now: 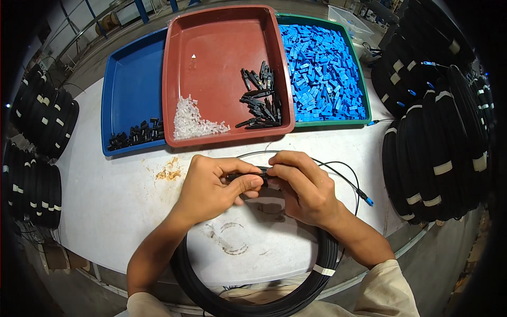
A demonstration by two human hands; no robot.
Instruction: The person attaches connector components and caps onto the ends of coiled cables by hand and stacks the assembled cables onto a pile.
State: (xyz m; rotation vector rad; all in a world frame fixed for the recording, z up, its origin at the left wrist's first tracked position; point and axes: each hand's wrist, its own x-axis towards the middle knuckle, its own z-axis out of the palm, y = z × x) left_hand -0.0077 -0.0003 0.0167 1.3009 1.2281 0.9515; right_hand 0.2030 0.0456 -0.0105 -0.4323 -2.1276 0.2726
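Note:
My left hand (211,190) pinches a small black connector piece (264,172) between thumb and fingers, above the near half of the table. Meeting it from the other side, my right hand (309,190) has its thumb and fingers closed on the same piece; its exact shape is mostly covered by the fingertips. Below both hands is a coil of black cable (329,251) bound with a white tape band, its lower part overhanging the table's near edge. From it a loose cable loops right and ends in a blue-tipped connector (368,201).
Past my hands stand a blue tray (132,79) with small black parts, a red tray (222,42) holding white sleeves and black connector bodies, and a green tray (364,100) full of blue connectors. Stacked black cable coils (441,142) flank the white table (105,190).

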